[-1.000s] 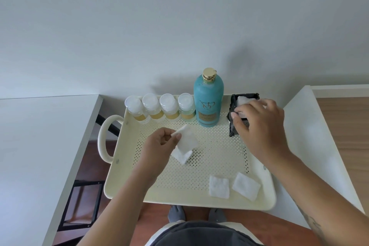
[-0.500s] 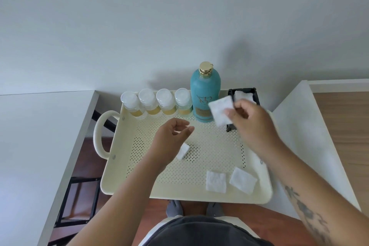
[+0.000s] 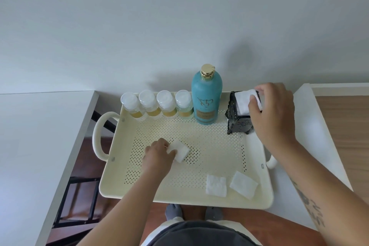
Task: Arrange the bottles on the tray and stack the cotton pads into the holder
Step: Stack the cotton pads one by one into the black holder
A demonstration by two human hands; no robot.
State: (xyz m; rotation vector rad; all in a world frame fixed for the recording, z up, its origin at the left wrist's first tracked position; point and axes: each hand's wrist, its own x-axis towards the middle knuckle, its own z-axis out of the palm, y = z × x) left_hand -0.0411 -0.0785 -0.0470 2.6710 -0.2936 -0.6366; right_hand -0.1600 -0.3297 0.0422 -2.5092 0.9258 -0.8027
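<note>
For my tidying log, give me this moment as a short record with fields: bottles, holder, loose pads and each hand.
small bottles: four, in a row at the back of the tray
teal bottle: upright, right of that row
holder: back right corner, top pad at its opening
right hand: holds top pad
left hand: pinches centre pad
loose pads: two, front right of tray

Domestic room, judged from a plain white wall [image 3: 179, 16], wood floor [image 3: 343, 126] and white tables [image 3: 40, 136] on either side. A cream tray [image 3: 179, 195] holds personal toiletries: four small bottles [image 3: 157, 106], a tall teal bottle [image 3: 206, 96], an ornate black holder [image 3: 238, 124] and cotton pads [image 3: 216, 185]. The person stands in socks [image 3: 173, 210], consistent with a home.
</note>
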